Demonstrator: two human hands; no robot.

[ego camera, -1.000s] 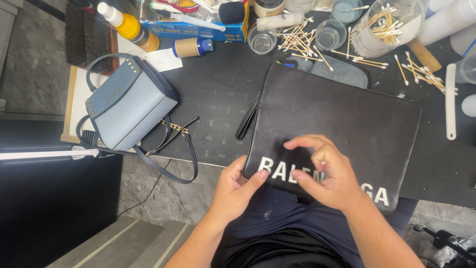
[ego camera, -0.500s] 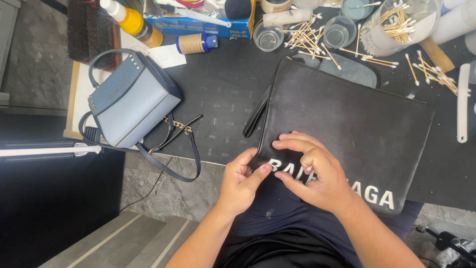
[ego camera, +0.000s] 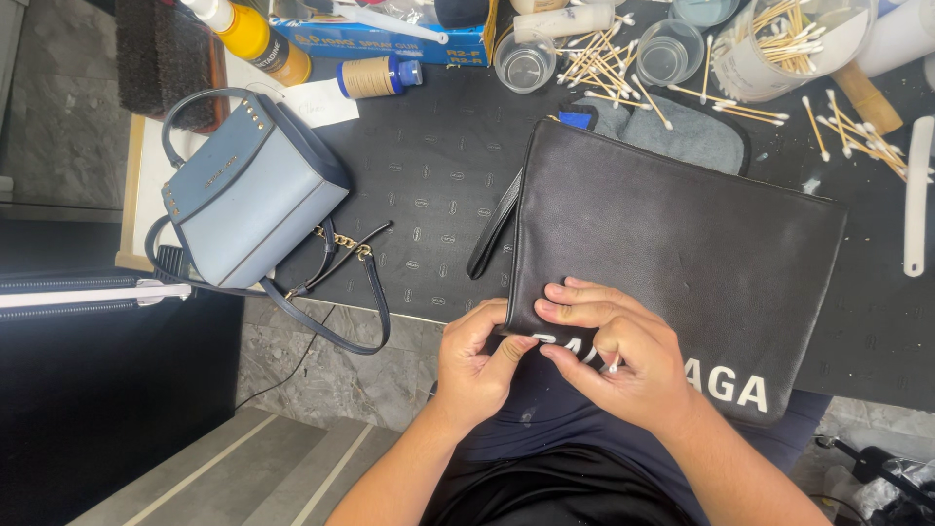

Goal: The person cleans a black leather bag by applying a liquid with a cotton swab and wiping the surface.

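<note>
A black leather pouch [ego camera: 672, 244] with white lettering lies on the dark work mat [ego camera: 429, 195], its near edge hanging over my lap. My left hand [ego camera: 477, 365] pinches the pouch's near left corner from below. My right hand [ego camera: 614, 360] rests on top of the same corner, fingers curled over the lettering and thumb tip close to my left thumb. A small white bit shows between the right fingers; I cannot tell whether it is a swab or print. The pouch's wrist strap [ego camera: 495, 229] trails off its left side.
A light blue handbag [ego camera: 248, 200] with a navy strap stands at the left table edge. Along the back are scattered cotton swabs [ego camera: 623, 83], a tub of swabs [ego camera: 779, 44], two clear cups [ego camera: 526, 63], a thread spool [ego camera: 375, 76], a yellow bottle [ego camera: 258, 39] and a grey cloth [ego camera: 682, 131].
Both hands have shifted left along the pouch's near edge to its corner, and my right fingers now cover the start of the lettering. The pouch and handbag stay put.
</note>
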